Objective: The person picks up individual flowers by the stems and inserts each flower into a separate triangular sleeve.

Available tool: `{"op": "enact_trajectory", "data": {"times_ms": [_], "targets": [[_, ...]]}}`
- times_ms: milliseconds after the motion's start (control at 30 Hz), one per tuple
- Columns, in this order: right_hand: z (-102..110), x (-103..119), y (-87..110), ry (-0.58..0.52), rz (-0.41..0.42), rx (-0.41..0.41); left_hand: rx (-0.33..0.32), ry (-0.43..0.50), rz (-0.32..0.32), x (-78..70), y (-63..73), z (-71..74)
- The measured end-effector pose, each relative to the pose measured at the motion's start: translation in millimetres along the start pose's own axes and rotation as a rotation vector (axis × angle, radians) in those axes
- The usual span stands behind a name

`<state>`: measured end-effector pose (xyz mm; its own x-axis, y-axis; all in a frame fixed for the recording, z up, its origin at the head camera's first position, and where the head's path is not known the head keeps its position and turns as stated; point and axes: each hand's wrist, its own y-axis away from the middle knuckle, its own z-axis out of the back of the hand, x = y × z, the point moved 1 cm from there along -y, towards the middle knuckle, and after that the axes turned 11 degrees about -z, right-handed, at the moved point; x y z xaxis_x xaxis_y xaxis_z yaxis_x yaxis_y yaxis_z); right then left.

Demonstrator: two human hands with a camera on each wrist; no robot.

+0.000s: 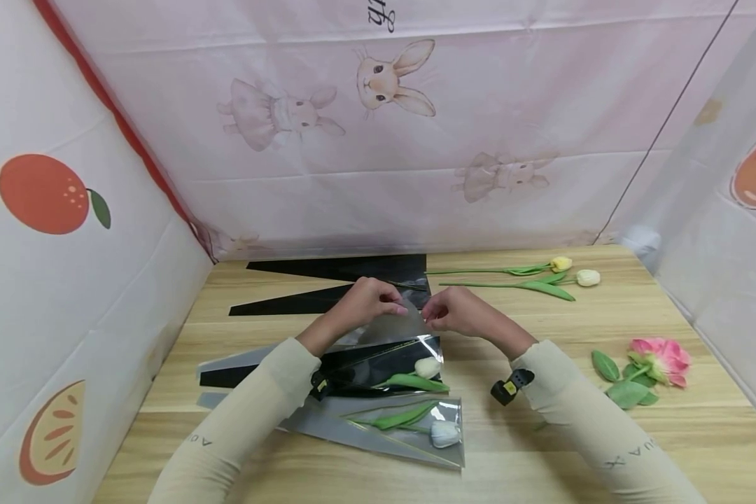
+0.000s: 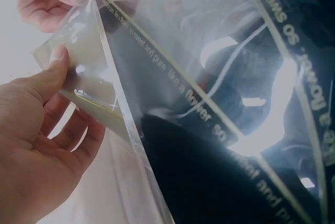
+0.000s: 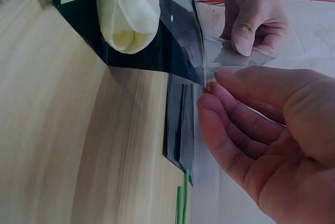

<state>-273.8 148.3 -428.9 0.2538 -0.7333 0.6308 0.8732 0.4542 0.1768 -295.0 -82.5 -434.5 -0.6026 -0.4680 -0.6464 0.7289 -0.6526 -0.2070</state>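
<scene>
Between the two hands a translucent grey flower sleeve is lifted off the table. My left hand pinches its film with thumb and fingers. In the right wrist view, my right hand pinches a corner of the film between thumb and forefinger. Just in front of the hands lies a black sleeve with printed gold lettering, holding a white tulip. Nearer the front, a grey sleeve holds another white tulip.
Two black sleeves lie toward the back. A yellow tulip and a loose white tulip rest at the back right. A pink rose lies at the right. Printed cloth walls border the wooden table.
</scene>
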Motion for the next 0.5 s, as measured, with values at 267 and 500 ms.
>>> {"op": "enact_trajectory", "data": {"times_ms": [267,500], "targets": [[-6.8,-2.4,-5.3,-0.011,0.030,-0.012,0.020,0.007,-0.003,-0.8,-1.0,-0.4],[-9.6,-1.7,-10.3,-0.040,0.053,-0.006,0.045,0.046,0.013,-5.1,-2.6,0.5]]}}
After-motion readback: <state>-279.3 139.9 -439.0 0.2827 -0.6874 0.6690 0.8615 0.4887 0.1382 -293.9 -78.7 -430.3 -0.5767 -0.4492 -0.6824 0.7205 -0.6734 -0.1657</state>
